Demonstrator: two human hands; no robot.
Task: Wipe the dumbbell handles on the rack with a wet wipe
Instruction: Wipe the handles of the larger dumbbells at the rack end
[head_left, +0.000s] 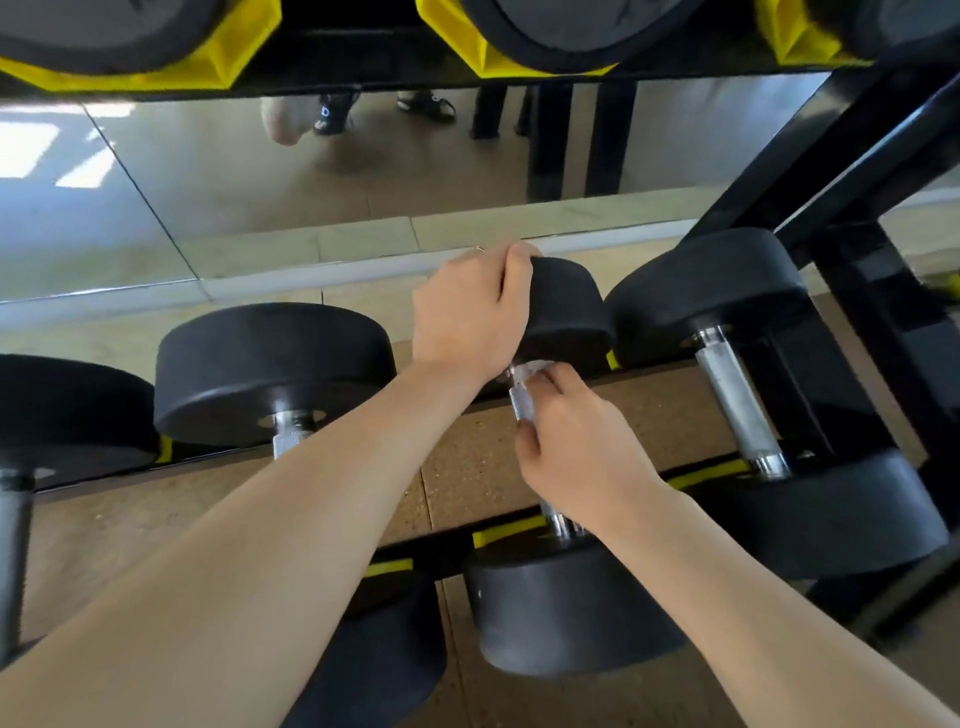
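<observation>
On the lower rack tier, my left hand (470, 312) cups the far head (566, 306) of the small dumbbell, fingers curled over its top, likely bracing it against rolling. My right hand (576, 447) has fingers wrapped round the handle (521, 405), wet wipe (530, 371) bunched between them and the knurling, set up to scrub.

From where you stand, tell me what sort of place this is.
Most likely a gym: black rubber-headed dumbbells with steel handles sit on a black-and-yellow steel rack, with a wall mirror behind.
</observation>
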